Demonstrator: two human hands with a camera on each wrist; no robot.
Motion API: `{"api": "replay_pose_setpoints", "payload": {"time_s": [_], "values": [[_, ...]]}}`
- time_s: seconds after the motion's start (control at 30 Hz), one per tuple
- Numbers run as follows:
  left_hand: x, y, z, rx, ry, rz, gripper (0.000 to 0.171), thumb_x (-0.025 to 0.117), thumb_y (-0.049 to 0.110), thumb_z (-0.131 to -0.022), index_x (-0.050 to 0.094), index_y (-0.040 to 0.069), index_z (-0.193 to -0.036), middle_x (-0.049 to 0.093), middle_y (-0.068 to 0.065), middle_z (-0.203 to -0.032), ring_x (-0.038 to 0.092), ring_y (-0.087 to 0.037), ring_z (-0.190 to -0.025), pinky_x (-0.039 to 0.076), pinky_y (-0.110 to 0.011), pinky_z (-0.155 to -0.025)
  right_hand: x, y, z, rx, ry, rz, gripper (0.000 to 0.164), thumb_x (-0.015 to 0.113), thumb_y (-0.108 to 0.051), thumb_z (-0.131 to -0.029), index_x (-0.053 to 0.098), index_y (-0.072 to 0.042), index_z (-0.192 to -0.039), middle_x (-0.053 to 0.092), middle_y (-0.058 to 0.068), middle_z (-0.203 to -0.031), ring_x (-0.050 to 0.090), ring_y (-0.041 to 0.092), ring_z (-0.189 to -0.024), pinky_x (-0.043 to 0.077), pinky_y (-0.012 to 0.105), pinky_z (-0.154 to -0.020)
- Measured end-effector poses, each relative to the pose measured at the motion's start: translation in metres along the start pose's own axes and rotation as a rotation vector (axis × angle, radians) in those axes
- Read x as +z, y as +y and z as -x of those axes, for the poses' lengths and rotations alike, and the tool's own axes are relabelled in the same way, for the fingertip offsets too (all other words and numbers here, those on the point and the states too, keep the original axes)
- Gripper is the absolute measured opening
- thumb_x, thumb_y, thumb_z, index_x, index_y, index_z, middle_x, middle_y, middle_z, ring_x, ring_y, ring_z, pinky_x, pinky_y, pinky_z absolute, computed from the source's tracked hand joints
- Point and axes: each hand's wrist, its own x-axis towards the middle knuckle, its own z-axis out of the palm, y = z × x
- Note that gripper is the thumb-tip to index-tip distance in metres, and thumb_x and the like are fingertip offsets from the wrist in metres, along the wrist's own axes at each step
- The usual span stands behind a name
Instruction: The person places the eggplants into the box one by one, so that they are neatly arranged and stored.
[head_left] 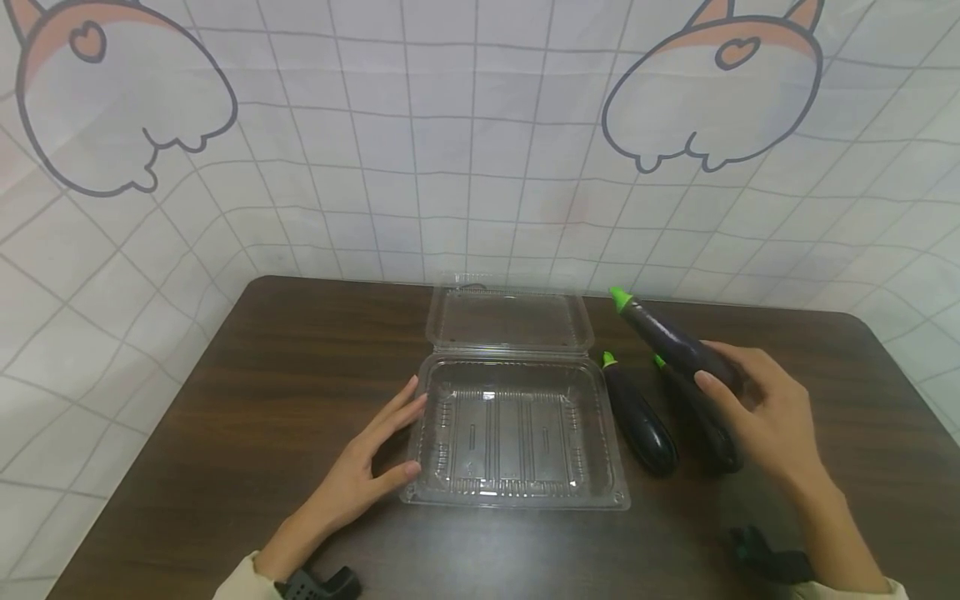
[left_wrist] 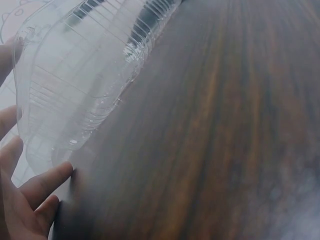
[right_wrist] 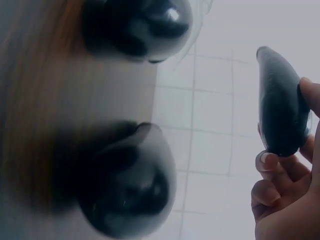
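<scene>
My right hand (head_left: 772, 412) grips the thick end of a dark purple eggplant (head_left: 678, 342), whose bright green stem points up and left above the table. In the right wrist view the held eggplant (right_wrist: 282, 105) sits between thumb and fingers. Two more eggplants lie below it: one (head_left: 639, 417) against the right side of a clear plastic container (head_left: 517, 500), the other (head_left: 712, 433) partly hidden by the held one. The container stands with its lid (head_left: 513, 321) folded back. Fingers of my left hand (head_left: 360, 467) touch its left rim, spread and fairly straight.
Everything stands on a dark wood-grain table (head_left: 225, 433) with rounded corners. Behind it hangs a white cloth (head_left: 510, 150) with a grey grid and cartoon animal drawings. Dark straps with mounts (head_left: 322, 583) sit at both wrists.
</scene>
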Motion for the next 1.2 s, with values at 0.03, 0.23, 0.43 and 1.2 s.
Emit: {"api": "replay_pose_setpoints", "payload": {"time_s": [0.03, 0.23, 0.43, 1.2], "values": [[0.001, -0.004, 0.001, 0.002, 0.000, -0.004, 0.073, 0.070, 0.004, -0.083, 0.036, 0.006, -0.147, 0.017, -0.010, -0.158, 0.044, -0.026, -0.130, 0.022, -0.052, -0.109, 0.001, -0.002, -0.001, -0.013, -0.009, -0.003, 0.038, 0.071, -0.015, -0.087, 0.065, -0.020, -0.124, 0.059, -0.010, -0.104, 0.049, 0.009, -0.083, 0.037, 0.012, -0.069], [0.002, -0.014, 0.003, 0.013, 0.001, 0.004, 0.073, 0.071, 0.011, -0.084, 0.036, 0.011, -0.148, 0.016, -0.005, -0.159, 0.044, -0.023, -0.131, 0.022, -0.046, -0.110, 0.010, -0.009, -0.007, -0.093, -0.047, 0.002, 0.040, 0.072, -0.014, -0.086, 0.065, -0.024, -0.124, 0.060, -0.011, -0.106, 0.049, 0.007, -0.082, 0.037, 0.016, -0.068], [0.002, -0.012, 0.003, 0.029, 0.008, -0.004, 0.071, 0.070, 0.017, -0.086, 0.036, 0.011, -0.148, 0.017, -0.005, -0.158, 0.044, -0.023, -0.130, 0.022, -0.056, -0.107, 0.019, -0.014, -0.014, -0.197, -0.075, -0.009, 0.044, 0.073, -0.010, -0.084, 0.064, -0.023, -0.125, 0.061, -0.009, -0.109, 0.050, 0.005, -0.085, 0.036, 0.020, -0.069], [0.003, -0.017, 0.002, 0.026, 0.012, -0.019, 0.069, 0.068, 0.020, -0.088, 0.035, 0.011, -0.148, 0.017, -0.005, -0.159, 0.045, -0.024, -0.130, 0.022, -0.059, -0.106, 0.063, -0.039, -0.025, -0.367, -0.254, -0.079, 0.050, 0.076, -0.015, -0.081, 0.061, -0.025, -0.128, 0.060, -0.009, -0.117, 0.056, 0.010, -0.103, 0.044, 0.030, -0.083]]}}
